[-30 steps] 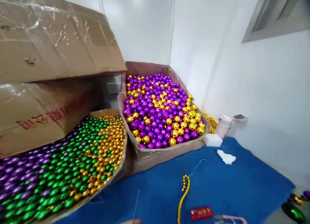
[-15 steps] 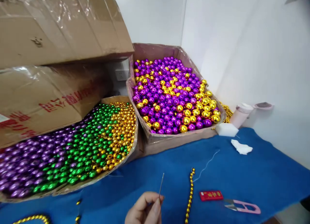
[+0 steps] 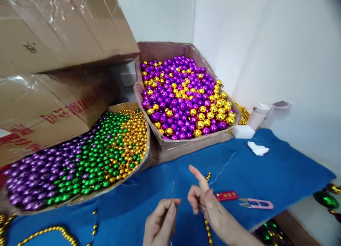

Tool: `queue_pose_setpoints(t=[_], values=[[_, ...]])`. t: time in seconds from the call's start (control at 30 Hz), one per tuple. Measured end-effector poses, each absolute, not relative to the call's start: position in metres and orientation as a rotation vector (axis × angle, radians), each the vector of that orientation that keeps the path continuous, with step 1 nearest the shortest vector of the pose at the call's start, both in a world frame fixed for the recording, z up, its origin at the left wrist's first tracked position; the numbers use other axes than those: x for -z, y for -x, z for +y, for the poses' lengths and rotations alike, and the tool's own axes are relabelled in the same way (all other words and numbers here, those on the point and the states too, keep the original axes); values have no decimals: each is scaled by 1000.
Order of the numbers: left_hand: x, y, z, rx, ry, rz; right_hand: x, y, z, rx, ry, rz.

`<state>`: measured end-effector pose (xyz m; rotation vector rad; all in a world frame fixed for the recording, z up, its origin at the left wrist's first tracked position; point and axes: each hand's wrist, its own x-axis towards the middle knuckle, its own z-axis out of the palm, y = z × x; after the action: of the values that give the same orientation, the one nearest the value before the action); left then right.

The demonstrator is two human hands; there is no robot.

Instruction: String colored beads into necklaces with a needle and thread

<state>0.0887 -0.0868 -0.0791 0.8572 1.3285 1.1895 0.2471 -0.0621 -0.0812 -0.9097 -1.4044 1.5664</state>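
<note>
Over the blue cloth [image 3: 293,171], in the head view, the left hand [image 3: 161,219] pinched a thin needle [image 3: 172,191] between thumb and forefinger, one end pointing up. Just beside it, the right hand [image 3: 206,198] was raised with its forefinger stretched out and its other fingers bent; whether those fingers held anything could not be told. Partly hidden by that hand, a string of gold beads [image 3: 207,228] lay on the cloth, with a white thread [image 3: 223,169] trailing near its far end. A red packet [image 3: 228,195] and pink-handled snips [image 3: 257,203] lay close together near the right wrist. On the left, a strand of larger gold beads [image 3: 62,230] curved across the cloth. Beyond the hands stood a carton [image 3: 152,152] of purple, green and gold beads and, to its right, a box [image 3: 186,144] full of purple and gold balls.
</note>
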Motion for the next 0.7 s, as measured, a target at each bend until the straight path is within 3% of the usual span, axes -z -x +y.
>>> queue_pose_setpoints(t=[0.17, 0.47, 0.7], values=[[73, -101, -89, -1349, -1002, 1347, 84, -244, -58, -1465, 783, -1407], [61, -100, -71, -1214, -585, 1231, 48, -250, -40, -713, 708, -2098], [71, -99, -69, -1219, -639, 1075, 75, -244, -48, -619, 818, -2302]])
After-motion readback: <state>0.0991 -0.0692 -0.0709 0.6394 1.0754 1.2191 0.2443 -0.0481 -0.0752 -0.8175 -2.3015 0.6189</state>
